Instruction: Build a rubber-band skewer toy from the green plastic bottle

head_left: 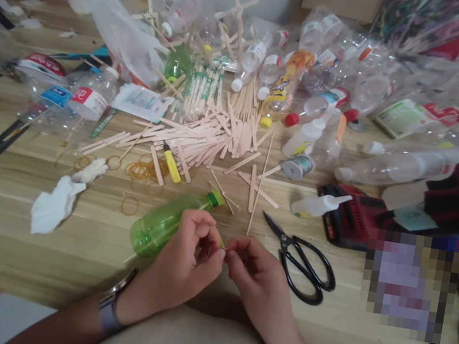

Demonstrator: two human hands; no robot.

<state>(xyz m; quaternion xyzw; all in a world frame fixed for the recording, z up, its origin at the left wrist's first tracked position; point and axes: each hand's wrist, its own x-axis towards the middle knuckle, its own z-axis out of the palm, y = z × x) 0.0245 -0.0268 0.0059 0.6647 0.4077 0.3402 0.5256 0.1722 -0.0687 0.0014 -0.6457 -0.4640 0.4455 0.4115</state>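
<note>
Close to the table's near edge, my left hand (194,253) and my right hand (259,275) meet fingertip to fingertip. Both are closed in a pinch around something tiny and pale between them, too small to name. A green plastic bottle (164,223) lies on its side behind my left hand, its cap toward the upper right. Black-handled scissors (303,259) lie partly spread to the right of my right hand. Just beyond my fingers are thin wooden skewers (226,195) and a few craft sticks (252,187).
A heap of craft sticks (204,136) covers the middle, with a yellow-handled screwdriver (173,166) and rubber bands (145,167) in front. Clear bottles (257,54) crowd the back. A glue bottle (320,205) and red power tool (351,212) are at right, crumpled tissue (54,205) at left.
</note>
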